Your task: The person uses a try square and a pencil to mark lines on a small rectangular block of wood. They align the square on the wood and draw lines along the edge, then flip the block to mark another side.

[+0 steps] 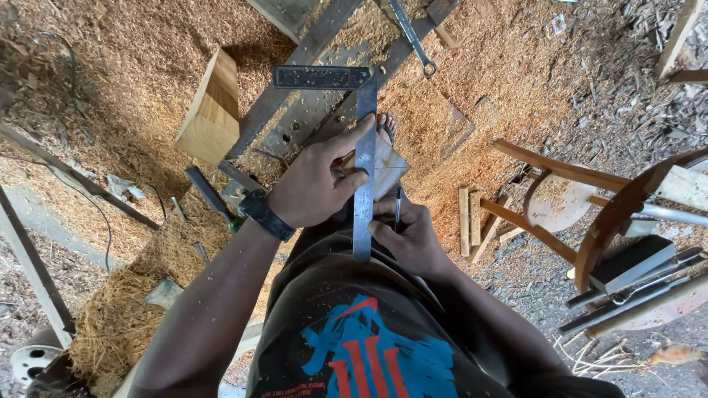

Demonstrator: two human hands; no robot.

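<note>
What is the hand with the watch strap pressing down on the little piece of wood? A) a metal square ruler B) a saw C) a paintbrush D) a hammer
A: the left hand presses a metal try square flat on the small wood piece, while the right hand holds a pencil beside the blade.

Woodworking shop: sawdust point(133, 66), try square point(364, 147)

Layout around the square point(363, 147)

The square lies on the board point(389, 168), its stock at the far end. The left hand point(313, 184) presses on its left side; the right hand point(409, 236) with the pen point(397, 206) sits just right of it. The block point(212, 109) stands well to the left, the wrench point(413, 37) beyond, and the chair point(590, 206) far right.
</note>
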